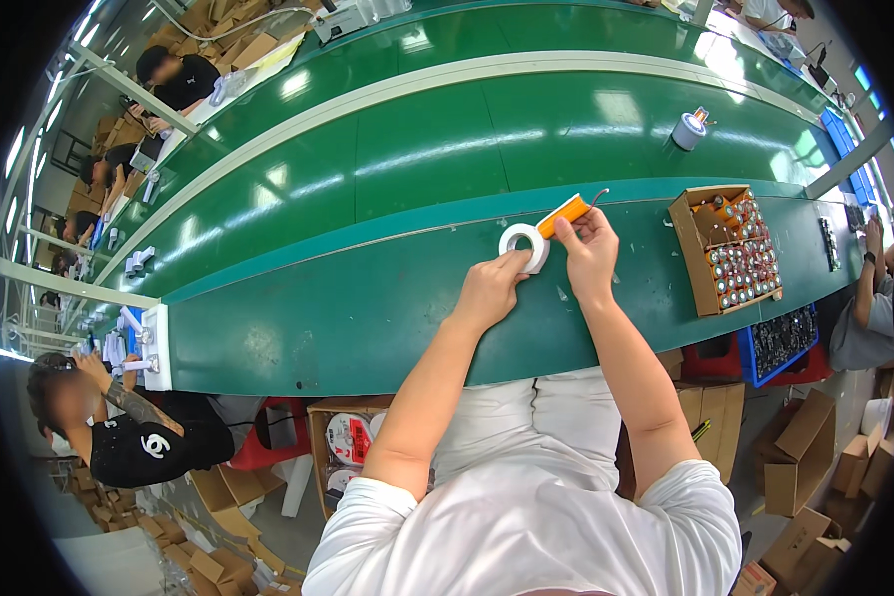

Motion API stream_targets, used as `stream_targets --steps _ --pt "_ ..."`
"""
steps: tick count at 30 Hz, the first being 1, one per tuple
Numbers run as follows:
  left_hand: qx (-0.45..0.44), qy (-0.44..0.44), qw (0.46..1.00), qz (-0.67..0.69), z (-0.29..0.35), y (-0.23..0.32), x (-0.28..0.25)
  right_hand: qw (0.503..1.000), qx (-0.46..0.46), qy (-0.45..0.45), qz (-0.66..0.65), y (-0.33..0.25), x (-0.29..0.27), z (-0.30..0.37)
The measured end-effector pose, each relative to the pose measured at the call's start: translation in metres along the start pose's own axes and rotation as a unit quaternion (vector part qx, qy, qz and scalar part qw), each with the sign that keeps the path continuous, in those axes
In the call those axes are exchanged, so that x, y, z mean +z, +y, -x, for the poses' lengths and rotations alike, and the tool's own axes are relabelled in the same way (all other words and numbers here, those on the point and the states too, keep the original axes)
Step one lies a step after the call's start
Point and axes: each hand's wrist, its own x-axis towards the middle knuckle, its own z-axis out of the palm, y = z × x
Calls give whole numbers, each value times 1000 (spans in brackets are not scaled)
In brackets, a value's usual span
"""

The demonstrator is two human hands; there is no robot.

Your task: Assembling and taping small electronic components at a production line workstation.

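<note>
My left hand (491, 291) is closed on a roll of white tape (539, 248), its fingers at the roll's lower edge. In my right hand (592, 256) is an orange cylindrical battery (563, 217), tilted up to the right, with a short wire at its far end. A white strip runs along the battery's upper side. Roll and battery are close together above the green workbench (387, 298); whether tape links them I cannot tell. To the right of my hands, an open cardboard box (698, 260) holds several upright orange batteries with pale ends (743, 270).
Beyond the bench runs a long green conveyor surface (422, 149), where a white round container (687, 133) stands at the far right. A blue crate (748, 360) of dark parts sits below the bench's right edge. Co-workers sit at left (154, 437) and right (864, 313).
</note>
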Motion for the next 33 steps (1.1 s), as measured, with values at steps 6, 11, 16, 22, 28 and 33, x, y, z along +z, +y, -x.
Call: stream_targets --steps 6,11,16,22,28,33 --pt "-16 29 999 -10 1 -2 3 993 -62 64 74 12 16 14" --pt "40 -82 996 -9 14 -5 -2 965 -63 185 -176 -25 -10 -25" --pt "-48 -13 999 4 9 -7 -2 991 35 79 -101 -66 -44 21" --pt "-40 3 998 38 8 -9 2 982 96 142 -76 -74 -115 132" --pt "-61 -25 997 34 3 -8 5 971 24 231 -50 -55 -189 174" --pt "-67 -11 997 48 4 -7 2 954 -32 296 29 -49 -195 151"
